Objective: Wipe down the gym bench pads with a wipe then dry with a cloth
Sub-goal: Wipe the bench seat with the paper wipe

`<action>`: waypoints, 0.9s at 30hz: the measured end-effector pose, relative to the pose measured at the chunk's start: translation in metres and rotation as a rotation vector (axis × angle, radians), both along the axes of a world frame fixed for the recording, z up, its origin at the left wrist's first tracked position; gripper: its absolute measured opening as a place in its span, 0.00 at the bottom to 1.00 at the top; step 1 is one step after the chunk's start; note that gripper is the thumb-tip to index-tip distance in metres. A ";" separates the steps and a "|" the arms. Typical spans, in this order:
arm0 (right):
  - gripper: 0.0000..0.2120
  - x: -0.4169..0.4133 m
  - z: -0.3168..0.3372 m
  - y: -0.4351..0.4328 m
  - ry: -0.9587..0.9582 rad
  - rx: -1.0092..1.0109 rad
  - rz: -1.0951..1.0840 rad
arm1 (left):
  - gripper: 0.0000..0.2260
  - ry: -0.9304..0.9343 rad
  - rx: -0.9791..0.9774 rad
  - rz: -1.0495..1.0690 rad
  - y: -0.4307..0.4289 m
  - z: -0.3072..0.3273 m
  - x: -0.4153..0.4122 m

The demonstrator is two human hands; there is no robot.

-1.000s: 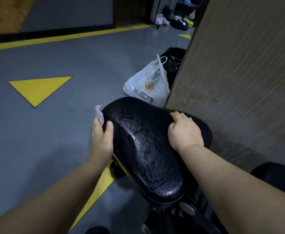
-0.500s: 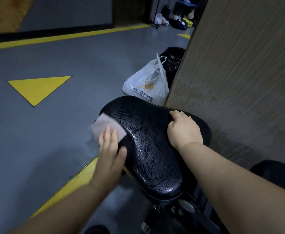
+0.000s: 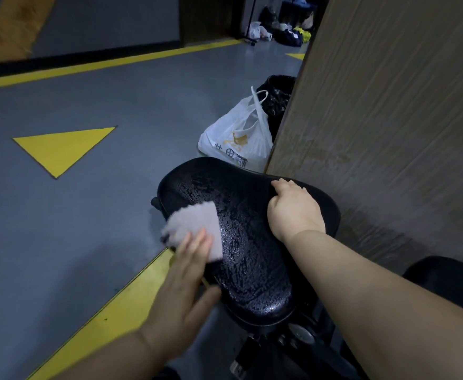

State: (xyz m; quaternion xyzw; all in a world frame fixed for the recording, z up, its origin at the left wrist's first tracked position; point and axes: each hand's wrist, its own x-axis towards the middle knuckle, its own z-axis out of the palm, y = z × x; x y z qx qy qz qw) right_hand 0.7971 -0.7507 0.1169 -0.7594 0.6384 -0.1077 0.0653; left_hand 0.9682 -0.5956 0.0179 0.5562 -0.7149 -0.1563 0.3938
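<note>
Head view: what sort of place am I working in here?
Most likely a gym or training hall. A black padded seat, like an exercise bench's, stands on grey flooring painted with a yellow triangle and yellow lines.

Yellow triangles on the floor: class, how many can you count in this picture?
2. One whole yellow triangle lies left of the bench pad; a second triangle, far back, is cut off by the wooden wall. More may be hidden.

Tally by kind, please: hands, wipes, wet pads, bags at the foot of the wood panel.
hands: 2, left hand and right hand
wipe: 1
wet pad: 1
bags: 2, white bag and black bag
Total: 6
</note>
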 end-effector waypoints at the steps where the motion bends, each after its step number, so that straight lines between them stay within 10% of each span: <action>1: 0.23 0.000 0.000 0.000 -0.003 0.001 0.002 | 0.30 0.012 -0.017 -0.035 0.013 -0.002 -0.005; 9: 0.24 -0.001 -0.001 -0.002 -0.012 0.007 -0.001 | 0.21 -0.124 -0.003 -0.023 -0.054 0.021 0.038; 18: 0.22 0.001 0.001 0.000 -0.009 -0.007 -0.008 | 0.33 -0.140 0.153 0.184 -0.096 0.041 0.035; 27: 0.23 0.000 0.001 0.000 -0.018 -0.005 -0.006 | 0.26 -0.271 -0.161 -0.202 0.014 0.011 -0.011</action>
